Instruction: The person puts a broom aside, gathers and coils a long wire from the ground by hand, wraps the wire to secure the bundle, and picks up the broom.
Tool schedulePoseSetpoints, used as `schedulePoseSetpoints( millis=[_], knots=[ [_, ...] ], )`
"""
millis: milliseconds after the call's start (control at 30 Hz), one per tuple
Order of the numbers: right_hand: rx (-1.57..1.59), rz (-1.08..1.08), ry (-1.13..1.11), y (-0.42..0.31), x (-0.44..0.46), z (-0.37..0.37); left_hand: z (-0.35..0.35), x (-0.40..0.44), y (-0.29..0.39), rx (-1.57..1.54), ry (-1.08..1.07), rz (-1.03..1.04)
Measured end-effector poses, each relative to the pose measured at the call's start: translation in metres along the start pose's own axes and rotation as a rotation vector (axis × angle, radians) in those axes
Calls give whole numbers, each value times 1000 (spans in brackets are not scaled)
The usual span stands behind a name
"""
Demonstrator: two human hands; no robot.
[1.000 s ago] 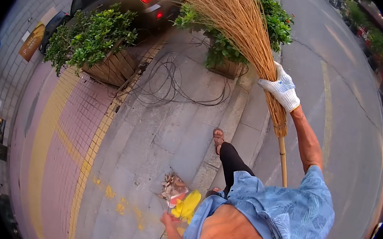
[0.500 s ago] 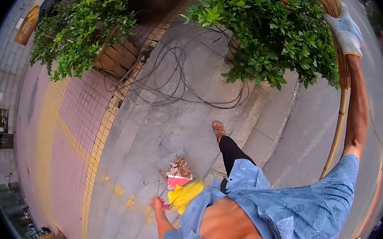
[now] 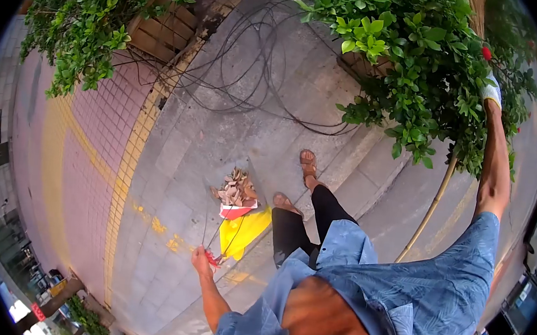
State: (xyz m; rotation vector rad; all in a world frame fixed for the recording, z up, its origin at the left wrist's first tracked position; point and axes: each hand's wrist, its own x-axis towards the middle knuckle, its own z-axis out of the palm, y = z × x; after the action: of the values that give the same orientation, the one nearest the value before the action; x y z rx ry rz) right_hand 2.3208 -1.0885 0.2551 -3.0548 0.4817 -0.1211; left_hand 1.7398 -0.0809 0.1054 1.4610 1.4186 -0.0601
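Observation:
My bare left hand (image 3: 199, 260) is closed around the thin wire handle of a dustpan (image 3: 237, 212), where something red is tied. Dry leaves (image 3: 236, 189) are heaped in the red-and-white pan, low over the pavement. A yellow cloth or bag (image 3: 241, 234) hangs beside it. On the far right, my outstretched right hand (image 3: 492, 93), in a white glove, is closed on a straw broom (image 3: 478, 17). Bristles point away from me, and the pole (image 3: 429, 213) slants back toward my body. Foliage hides part of the broom and some of the gloved fingers.
A leafy bush in a planter (image 3: 367, 66) stands ahead at right, against my right arm. Another planter (image 3: 165, 31) with a bush is at upper left. Loops of black cable (image 3: 267, 72) lie across the grey pavement between them. My sandalled feet (image 3: 308, 163) are just short of the cable.
I have stepped forward, and both feet now show. The gloved hand and broom have moved in behind the right bush's leaves. My left hand and the dustpan have shifted left and forward.

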Motion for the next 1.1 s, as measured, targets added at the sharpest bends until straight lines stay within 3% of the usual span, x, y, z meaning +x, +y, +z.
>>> schedulePoseSetpoints(
  millis=[67,100,200,233,267,333,367,467,533,633,700,833,933,1000,1100],
  knots=[
    [-79,-11,-88,6,1,9,3,13,10,34,-21,16],
    [-87,-123,-44,14,-1,16,5,21,13,51,-40,23],
    [-244,-122,-141,-19,-37,-12,15,55,6,66,-52,19],
    [-219,-49,-98,-21,-41,-18,20,66,8,58,-64,7],
    [-117,163,20,-66,-61,-35,26,75,7,51,-71,-7],
    [-340,188,86,-71,-81,-55,32,101,11,47,-82,-20],
    [-250,211,246,-109,-111,-73,37,118,10,50,-83,-22],
    [112,-124,589,-190,-190,-87,55,163,2,62,-125,-38],
    [264,-237,507,-257,-235,-77,74,186,1,77,-164,-32],
    [324,-142,-69,-367,-301,-44,84,205,3,127,-188,-23],
    [134,-318,-344,-389,-324,27,95,214,9,156,-156,-61],
    [85,-240,-975,-391,-362,208,86,236,-13,116,-168,-66],
    [117,-199,-1110,-400,-367,346,93,242,-25,94,-124,-80],
    [-62,-315,-1182,-396,-357,458,94,240,-28,145,-135,-54],
    [-47,-295,-1130,-410,-320,586,106,235,-15,195,-56,-74]
  ],
)
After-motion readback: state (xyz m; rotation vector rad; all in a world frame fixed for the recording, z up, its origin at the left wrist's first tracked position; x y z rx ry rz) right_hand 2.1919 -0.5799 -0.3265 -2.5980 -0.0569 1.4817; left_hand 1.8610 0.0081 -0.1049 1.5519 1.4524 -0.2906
